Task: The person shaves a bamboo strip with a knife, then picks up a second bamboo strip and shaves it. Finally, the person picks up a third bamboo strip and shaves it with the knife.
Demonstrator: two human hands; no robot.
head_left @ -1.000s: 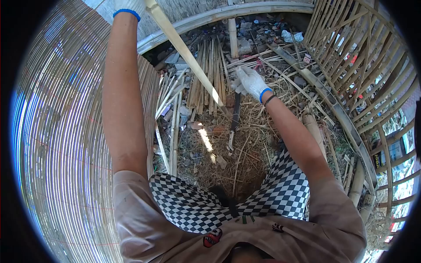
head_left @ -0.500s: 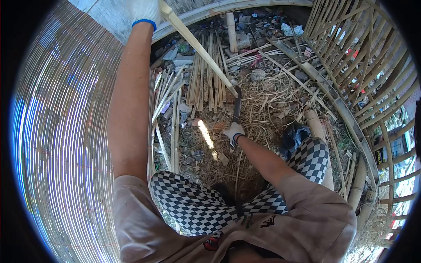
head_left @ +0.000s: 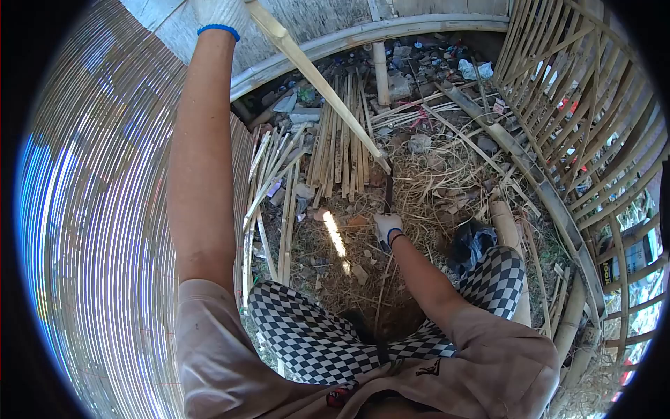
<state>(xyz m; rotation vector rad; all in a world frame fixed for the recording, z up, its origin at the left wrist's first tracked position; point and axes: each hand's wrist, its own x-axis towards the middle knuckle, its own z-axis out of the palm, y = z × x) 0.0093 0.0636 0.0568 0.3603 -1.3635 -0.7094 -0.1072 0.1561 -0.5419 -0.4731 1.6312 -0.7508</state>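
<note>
My left hand point(head_left: 218, 12), in a white glove with a blue cuff, reaches far forward to the top edge of the view, which cuts off its fingers. It grips the upper end of a long pale bamboo strip point(head_left: 324, 87) that slants down to the right. My right hand point(head_left: 388, 228), also gloved, is closed on the handle of a knife point(head_left: 389, 187) with a long dark blade pointing away from me. The blade's far end meets the lower tip of the strip. The knife's handle is hidden inside the glove.
A bundle of split bamboo sticks point(head_left: 342, 150) lies ahead, with looser sticks point(head_left: 273, 171) left of it. Fibrous shavings point(head_left: 447, 167) cover the ground. A slatted screen point(head_left: 118, 230) rises on the left, a bamboo lattice point(head_left: 586, 105) on the right. A black plastic bag point(head_left: 474, 241) lies beside my knee.
The view has tilted up slightly, so the scene sits lower. My right hand and the knife have shifted a little right, with the blade still at the strip's lower tip.
</note>
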